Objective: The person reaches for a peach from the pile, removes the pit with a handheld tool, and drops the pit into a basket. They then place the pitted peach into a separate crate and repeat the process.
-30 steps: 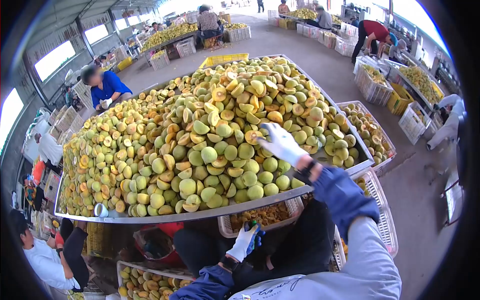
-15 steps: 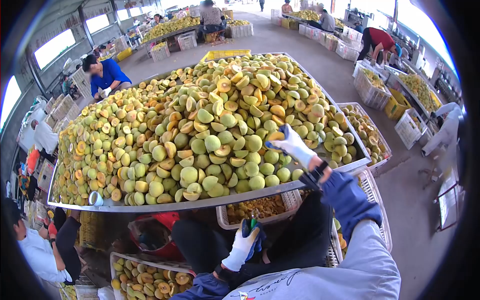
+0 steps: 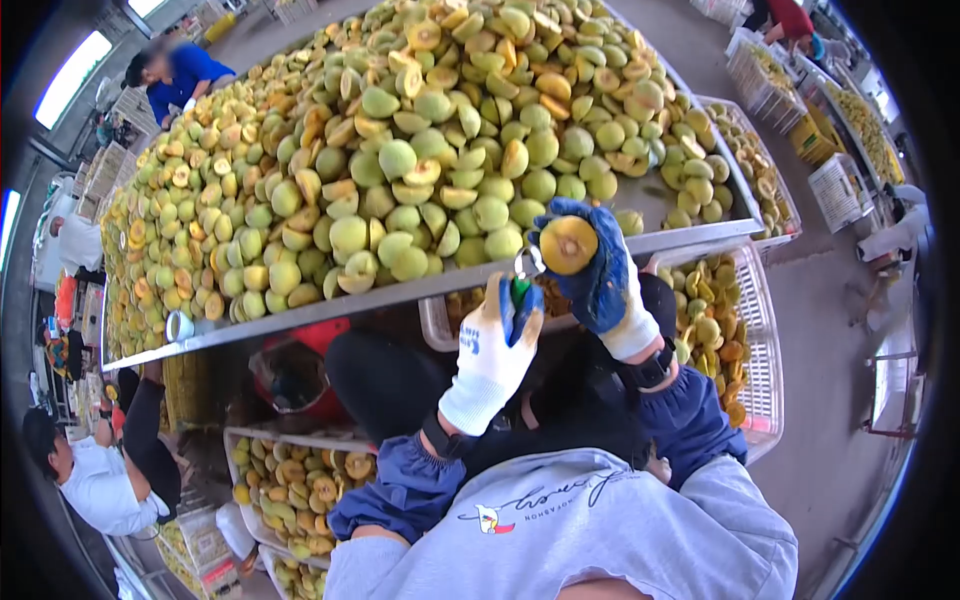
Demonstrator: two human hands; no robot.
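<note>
My right hand, in a white and blue glove, holds a halved fruit with its brownish cut face turned up. In my left hand, gloved the same way, is a small tool with a green handle and a shiny metal end. That metal end is right beside the fruit, at its left edge; whether they touch I cannot tell. Both hands are over the near edge of a metal-rimmed table, which bears a large heap of green and yellow fruit halves.
Crates of fruit stand at the right and lower left. A white cup-like ring lies by the table's near rim. A person in blue is across the table; another in white sits at the left.
My right hand has come back from the heap with the fruit, its cut face now showing. My left hand has risen with the tool to meet it. The view has tilted down.
</note>
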